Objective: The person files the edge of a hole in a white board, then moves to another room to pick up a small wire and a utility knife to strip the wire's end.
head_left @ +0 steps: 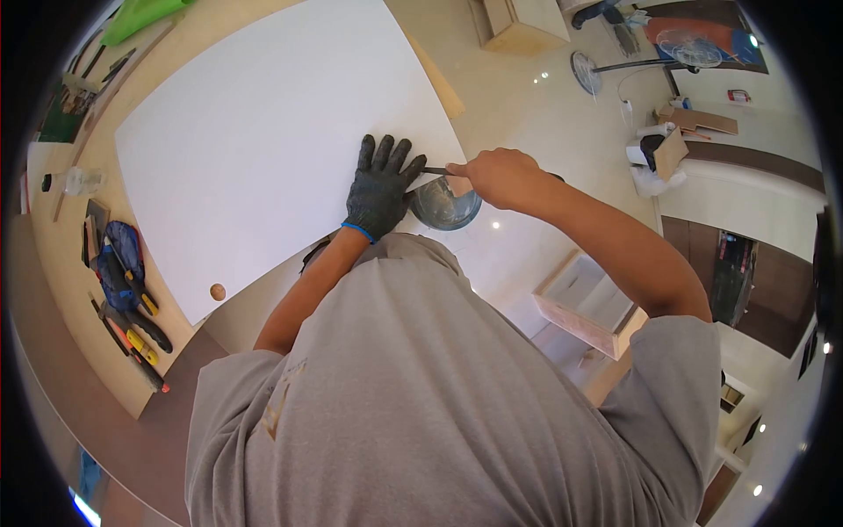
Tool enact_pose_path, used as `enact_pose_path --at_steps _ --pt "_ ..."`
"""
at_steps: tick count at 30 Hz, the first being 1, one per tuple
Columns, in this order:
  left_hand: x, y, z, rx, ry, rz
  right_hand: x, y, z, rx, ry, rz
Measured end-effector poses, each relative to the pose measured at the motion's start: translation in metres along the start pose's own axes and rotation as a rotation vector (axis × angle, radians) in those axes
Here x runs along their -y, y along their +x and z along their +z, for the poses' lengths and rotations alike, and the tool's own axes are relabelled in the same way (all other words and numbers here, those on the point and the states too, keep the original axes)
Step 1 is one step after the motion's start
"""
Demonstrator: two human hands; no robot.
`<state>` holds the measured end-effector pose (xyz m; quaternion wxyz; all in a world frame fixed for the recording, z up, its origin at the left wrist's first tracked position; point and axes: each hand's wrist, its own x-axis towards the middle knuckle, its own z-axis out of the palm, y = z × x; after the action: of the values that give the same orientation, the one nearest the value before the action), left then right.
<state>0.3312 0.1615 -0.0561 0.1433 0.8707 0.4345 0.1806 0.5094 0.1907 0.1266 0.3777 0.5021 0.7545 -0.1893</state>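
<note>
My left hand (378,191), in a dark work glove with a blue cuff, lies flat with fingers spread on a large white panel (281,132). Its thumb side is at the panel's right edge, near the front corner. My bare right hand (499,178) is closed around a slim dark tool (435,171), whose exact kind I cannot make out. The tool's far end reaches the panel edge, beside the gloved index finger and thumb. A round hole (218,292) shows near the panel's front left corner.
Below the panel edge stands a round bucket-like container (446,209). Left on the wooden worktop (66,290) are a blue-and-black power tool (118,272), a yellow-handled cutter (142,345) and a clear bottle (83,182). A wooden drawer box (575,325) and a standing fan (689,50) are to the right.
</note>
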Motion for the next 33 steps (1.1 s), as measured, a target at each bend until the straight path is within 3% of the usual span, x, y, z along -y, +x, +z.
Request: enact_pose_path --at_steps 2,8,11,14,20,23,26,29,32,33 --pt "0.001 -0.003 0.0 0.015 0.003 -0.003 0.001 0.002 0.006 -0.039 -0.076 -0.02" --pt "-0.002 -0.003 -0.003 0.022 -0.011 -0.019 -0.01 0.02 0.032 -0.005 0.109 -0.048" --pt "-0.003 0.002 -0.003 0.023 -0.014 -0.011 -0.008 0.02 0.006 0.246 0.331 0.078" --pt "-0.001 0.001 -0.003 0.011 -0.023 -0.004 -0.001 0.003 -0.006 0.102 0.132 0.024" --pt "-0.001 -0.001 -0.002 -0.004 -0.017 0.004 0.0 0.008 0.012 0.057 0.073 -0.003" --pt "-0.002 -0.001 -0.004 0.014 -0.003 -0.006 -0.01 0.024 0.021 0.235 0.376 0.066" --pt "-0.004 -0.001 -0.001 0.027 -0.005 0.001 -0.011 0.028 0.016 0.278 0.328 0.051" --pt "0.0 -0.001 0.001 0.011 -0.019 -0.007 0.001 0.006 -0.003 0.077 0.015 -0.019" --pt "-0.002 -0.001 -0.001 0.005 -0.015 -0.003 -0.016 0.006 0.025 -0.161 -0.129 -0.092" --pt "-0.003 -0.001 -0.005 0.023 -0.002 0.002 -0.019 0.0 0.023 -0.097 -0.074 -0.038"
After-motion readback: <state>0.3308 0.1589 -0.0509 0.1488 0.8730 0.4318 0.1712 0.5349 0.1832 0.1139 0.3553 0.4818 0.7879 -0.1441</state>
